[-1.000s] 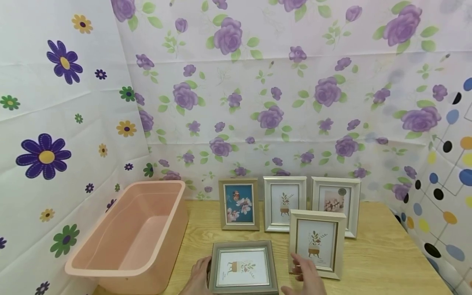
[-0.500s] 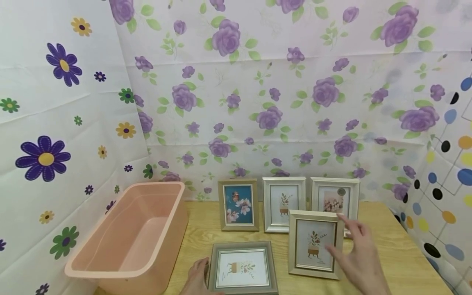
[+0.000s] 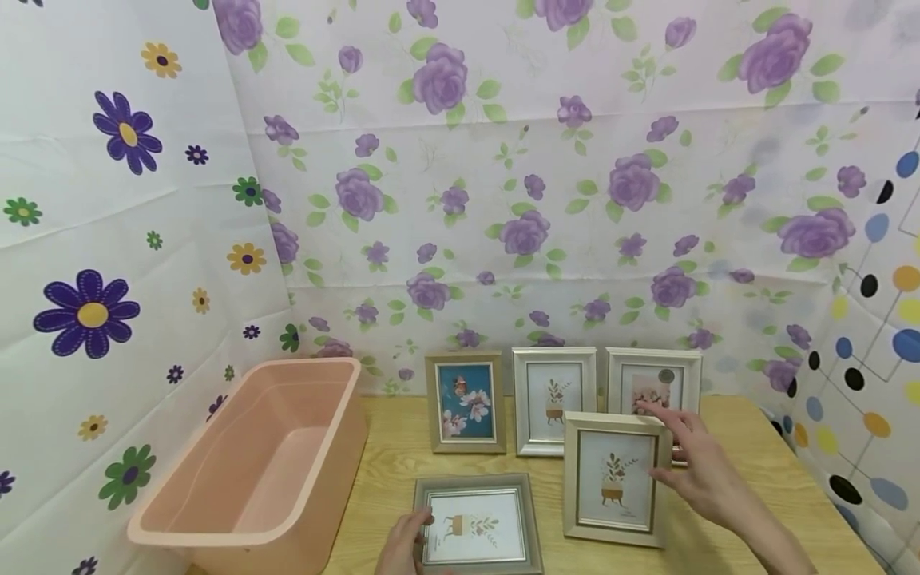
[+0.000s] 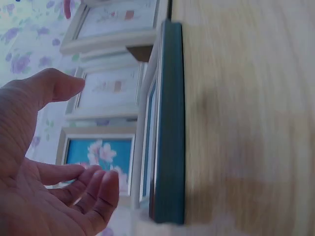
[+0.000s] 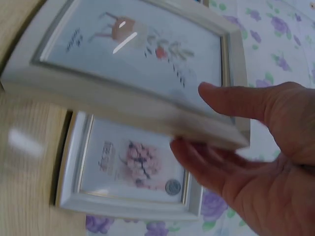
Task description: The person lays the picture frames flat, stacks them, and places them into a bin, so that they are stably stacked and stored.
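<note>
In the head view my right hand (image 3: 693, 471) is at the right edge of a standing cream picture frame (image 3: 613, 539). The right wrist view puts its thumb before the glass and its fingers behind that edge; firm contact is unclear. A grey picture frame (image 3: 530, 519) lies face up on the table, its plant print turned sideways. Over its left border hover the spread, slightly bent fingers of my left hand (image 3: 402, 543). In the left wrist view this hand holds nothing, and the lying frame's dark side (image 4: 170, 123) stands beside it.
Behind stand three more picture frames: a tan one (image 3: 434, 407) with blossoms on blue, a silver-white one (image 3: 521, 407), and a white one (image 3: 695, 391) partly covered. At left stands a deep pink plastic tub (image 3: 338, 447). Flowered cloth walls (image 3: 489, 160) enclose the wooden table (image 3: 747, 479).
My right hand has gone from the cream frame's lower front round to its right edge, fingers now behind it. My left hand has shifted right, over the lying frame's border. The frames stay put.
</note>
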`<action>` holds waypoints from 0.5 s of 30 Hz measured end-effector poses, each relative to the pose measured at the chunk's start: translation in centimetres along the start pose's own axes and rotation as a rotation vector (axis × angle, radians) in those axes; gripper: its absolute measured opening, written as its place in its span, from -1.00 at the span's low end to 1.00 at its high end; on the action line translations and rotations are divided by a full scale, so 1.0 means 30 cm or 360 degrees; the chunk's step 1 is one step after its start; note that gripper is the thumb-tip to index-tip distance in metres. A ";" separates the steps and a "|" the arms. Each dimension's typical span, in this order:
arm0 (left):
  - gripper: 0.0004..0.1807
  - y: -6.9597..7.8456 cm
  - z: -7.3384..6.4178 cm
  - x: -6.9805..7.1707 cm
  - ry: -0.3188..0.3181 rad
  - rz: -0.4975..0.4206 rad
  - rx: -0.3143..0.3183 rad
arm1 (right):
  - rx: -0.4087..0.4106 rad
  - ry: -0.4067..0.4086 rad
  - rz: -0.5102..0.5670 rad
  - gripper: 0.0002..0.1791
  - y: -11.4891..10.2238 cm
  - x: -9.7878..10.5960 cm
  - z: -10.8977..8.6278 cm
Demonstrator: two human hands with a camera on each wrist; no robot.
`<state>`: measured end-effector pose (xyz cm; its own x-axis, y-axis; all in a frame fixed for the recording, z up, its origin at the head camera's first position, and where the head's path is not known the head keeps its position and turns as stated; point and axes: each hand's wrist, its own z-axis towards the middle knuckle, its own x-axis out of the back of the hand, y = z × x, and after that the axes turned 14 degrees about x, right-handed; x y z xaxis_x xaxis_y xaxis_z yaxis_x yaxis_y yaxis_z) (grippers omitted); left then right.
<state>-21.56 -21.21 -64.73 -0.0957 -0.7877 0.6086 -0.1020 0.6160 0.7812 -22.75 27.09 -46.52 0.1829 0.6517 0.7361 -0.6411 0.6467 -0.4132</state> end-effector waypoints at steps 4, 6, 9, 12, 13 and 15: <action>0.07 -0.009 -0.011 -0.040 -0.0056 -0.0141 -0.0130 | 0.0187 -0.0040 0.0092 -0.02 0.049 0.026 0.000; 0.02 -0.011 -0.017 -0.053 -0.0078 -0.0182 -0.0183 | 0.0258 -0.0058 0.0140 -0.06 0.072 0.032 0.000; -0.05 -0.010 -0.026 -0.069 -0.0118 -0.0234 -0.0195 | 0.0317 -0.0087 0.0208 -0.07 0.097 0.033 -0.001; -0.10 0.000 -0.036 -0.082 -0.0141 -0.0251 -0.0205 | 0.0363 -0.0099 0.0196 -0.07 0.113 0.029 -0.001; -0.13 0.006 -0.042 -0.085 -0.0148 -0.0248 -0.0237 | 0.0378 -0.0104 0.0184 -0.08 0.116 0.027 -0.001; -0.19 0.020 -0.053 -0.089 -0.0126 -0.0223 -0.0350 | 0.0410 -0.0106 0.0160 -0.10 0.120 0.025 -0.002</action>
<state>-19.77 -18.75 -65.66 -0.1737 -0.8562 0.4865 0.0972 0.4767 0.8737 -24.87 29.94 -47.48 0.0652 0.6745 0.7354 -0.8232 0.4528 -0.3424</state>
